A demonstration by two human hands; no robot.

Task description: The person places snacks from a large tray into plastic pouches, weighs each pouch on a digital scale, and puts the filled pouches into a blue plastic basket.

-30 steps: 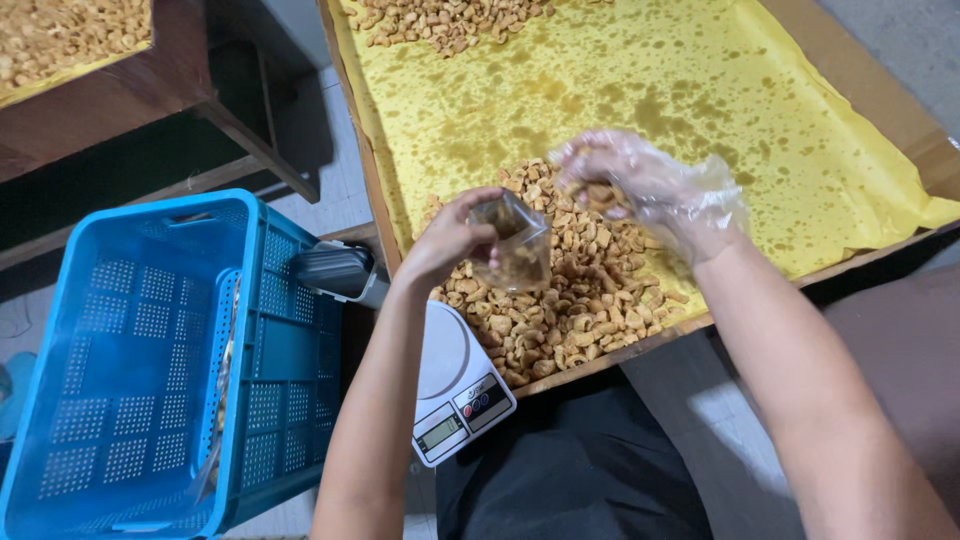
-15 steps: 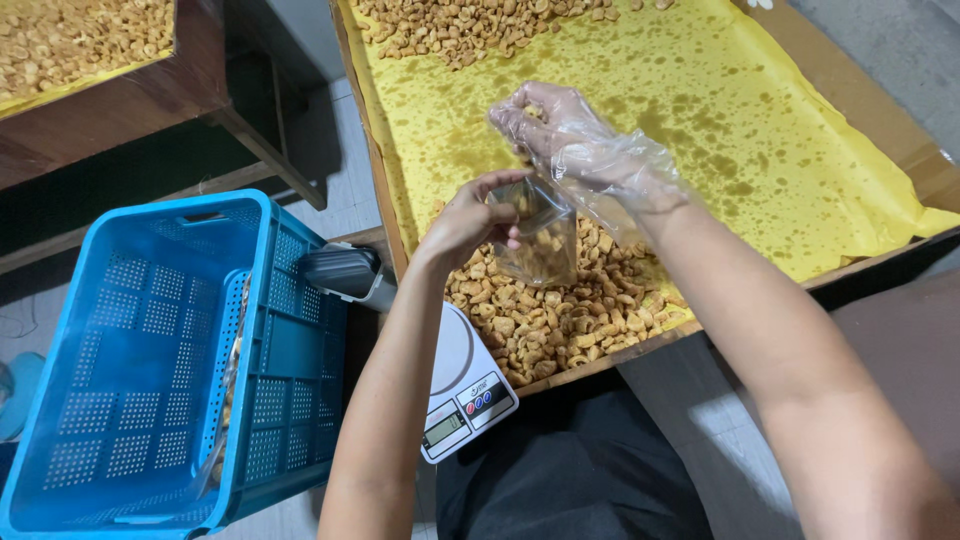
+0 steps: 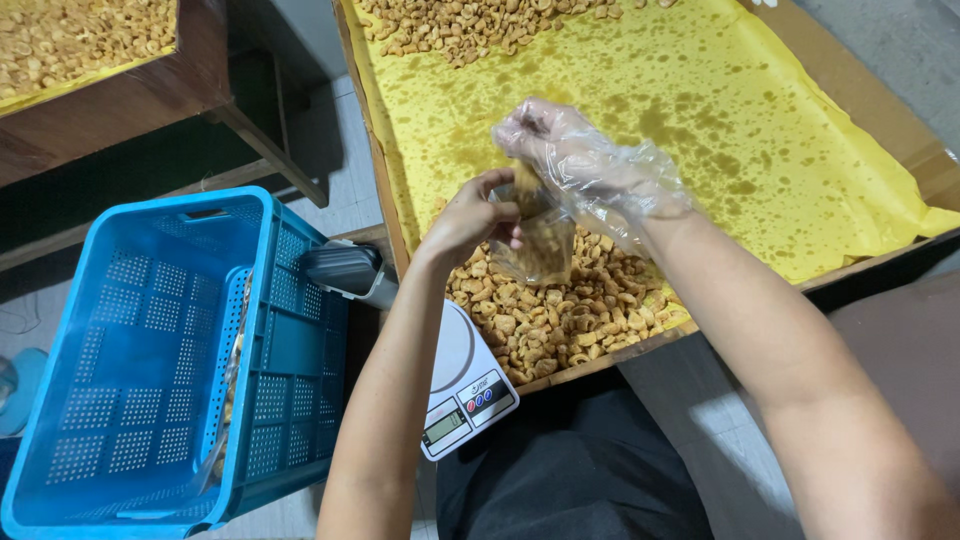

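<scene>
My left hand (image 3: 470, 212), bare, holds a small clear plastic bag (image 3: 541, 247) open at its rim; the bag is partly filled with fried golden snack pieces. My right hand (image 3: 575, 160), in a thin clear plastic glove, is bunched over the bag's mouth with snack pieces in its fingers. Both hands hover above a heap of the same snack pieces (image 3: 570, 310) lying at the near corner of a large wooden tray (image 3: 385, 195) lined with oil-spotted yellow paper.
A white digital kitchen scale (image 3: 462, 390) sits below the tray's near corner. A blue perforated plastic crate (image 3: 160, 360) stands at the left. More snack pieces (image 3: 470, 25) lie at the tray's far end. Another tray of snacks (image 3: 70, 40) is at top left.
My gloved right hand rose from the heap to the bag's mouth, carrying snack pieces. The bag in my left hand lifted slightly and holds more pieces.
</scene>
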